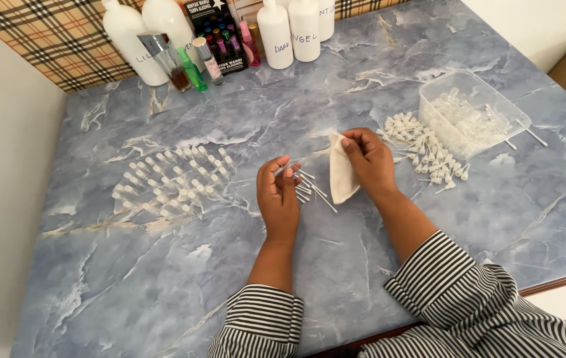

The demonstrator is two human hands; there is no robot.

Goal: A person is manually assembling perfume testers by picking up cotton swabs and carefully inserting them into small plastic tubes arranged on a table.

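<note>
Over the blue marbled surface (163,278) our right hand (370,162) pinches a small cream cloth pouch (340,178) — our left hand (279,192) grips a thin white plastic spray tube (289,166) just beside it.

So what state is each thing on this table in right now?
Left hand: pinching a small white piece.
Right hand: gripping a cream cloth.
Small vials: upright in rows.
Plastic tub: lidless, partly filled.
White bottles: upright, capped.
</note>
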